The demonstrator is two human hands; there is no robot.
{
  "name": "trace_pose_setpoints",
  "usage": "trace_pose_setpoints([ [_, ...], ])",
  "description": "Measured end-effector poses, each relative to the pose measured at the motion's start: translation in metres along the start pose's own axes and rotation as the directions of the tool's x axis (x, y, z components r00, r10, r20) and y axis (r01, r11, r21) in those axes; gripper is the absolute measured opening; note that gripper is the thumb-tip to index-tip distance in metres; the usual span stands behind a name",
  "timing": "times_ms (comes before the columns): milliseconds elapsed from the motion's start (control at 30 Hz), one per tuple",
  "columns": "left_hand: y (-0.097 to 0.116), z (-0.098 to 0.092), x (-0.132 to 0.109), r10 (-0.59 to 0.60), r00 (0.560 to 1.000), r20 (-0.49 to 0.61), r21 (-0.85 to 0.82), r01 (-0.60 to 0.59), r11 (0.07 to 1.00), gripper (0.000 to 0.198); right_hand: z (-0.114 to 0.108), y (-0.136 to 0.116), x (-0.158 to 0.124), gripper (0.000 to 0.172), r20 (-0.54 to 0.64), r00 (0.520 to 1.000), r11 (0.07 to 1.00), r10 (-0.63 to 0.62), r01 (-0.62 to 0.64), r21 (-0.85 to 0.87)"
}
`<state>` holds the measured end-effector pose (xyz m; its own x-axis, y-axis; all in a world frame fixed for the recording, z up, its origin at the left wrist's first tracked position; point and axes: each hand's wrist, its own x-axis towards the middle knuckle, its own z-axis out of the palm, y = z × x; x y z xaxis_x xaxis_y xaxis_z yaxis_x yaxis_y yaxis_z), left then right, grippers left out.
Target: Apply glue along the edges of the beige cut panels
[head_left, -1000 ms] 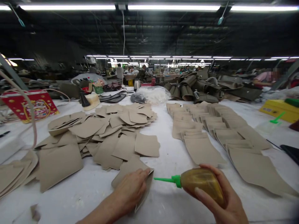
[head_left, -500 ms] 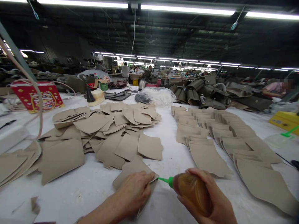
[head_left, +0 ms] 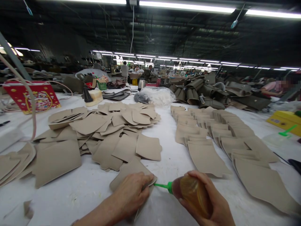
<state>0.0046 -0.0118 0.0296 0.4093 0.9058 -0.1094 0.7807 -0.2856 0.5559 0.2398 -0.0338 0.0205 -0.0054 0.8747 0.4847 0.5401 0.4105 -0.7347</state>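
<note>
Worktop: White worktop [head_left: 166,149] stretches beneath the beige work; stray drips could mark pieces laid on it.
Heap: Loose beige pieces [head_left: 105,128] lie overlapped at left, the nearest close against the work in hand; an elbow or sleeve catching an edge could send several sliding.
Rows: Overlapping pieces [head_left: 211,128] run away at right, near the bottle hand; a wide swing of that arm could knock them askew.
Panel: A beige panel [head_left: 125,172] lies at the front, between heap and bottle, partly under the left hand; a loosened hold could let it skid.
Left hand: The left hand [head_left: 135,193] pinches the panel near its corner, fingertips just beside the nozzle, where they risk being smeared.
Right hand: The right hand [head_left: 213,199] wraps an amber bottle [head_left: 192,193], tipped sideways; too hard a squeeze could flood the edge.
Nozzle: The green nozzle [head_left: 162,185] points at the panel's corner, contact unclear; a slip could smear the face.
</note>
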Motion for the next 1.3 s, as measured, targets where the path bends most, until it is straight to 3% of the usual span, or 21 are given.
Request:
trace_pose_setpoints([
  [467,0.000,0.000,-0.001,-0.022,1.000,0.018,-0.020,0.022,1.000,0.040,0.003,0.009,-0.006,0.047,-0.071,0.978,0.977,0.196,-0.189,0.098],
  [700,-0.003,0.002,-0.003,-0.032,0.999,0.013,-0.037,0.033,0.999,0.045,0.007,0.007,-0.018,0.049,0.046,0.972,0.951,0.231,-0.235,0.201],
  [867,-0.005,0.004,-0.004,-0.039,0.999,-0.009,-0.034,0.039,0.999,0.042,0.008,0.001,-0.021,0.050,0.001,0.954,0.937,0.301,-0.296,0.185],
  [1000,-0.005,0.005,-0.006,-0.051,0.999,-0.006,-0.047,0.051,0.998,0.041,0.011,-0.001,-0.028,0.049,0.103,0.957,0.927,0.270,-0.288,0.240],
  [1167,-0.005,0.006,-0.007,-0.057,0.998,-0.010,-0.040,0.057,0.998,0.043,0.012,-0.002,-0.032,0.049,0.032,0.944,0.922,0.328,-0.328,0.206],
  [1300,-0.006,0.006,-0.007,-0.062,0.998,-0.004,-0.036,0.061,0.997,0.043,0.013,-0.004,-0.037,0.049,0.138,0.944,0.903,0.300,-0.327,0.279],
])
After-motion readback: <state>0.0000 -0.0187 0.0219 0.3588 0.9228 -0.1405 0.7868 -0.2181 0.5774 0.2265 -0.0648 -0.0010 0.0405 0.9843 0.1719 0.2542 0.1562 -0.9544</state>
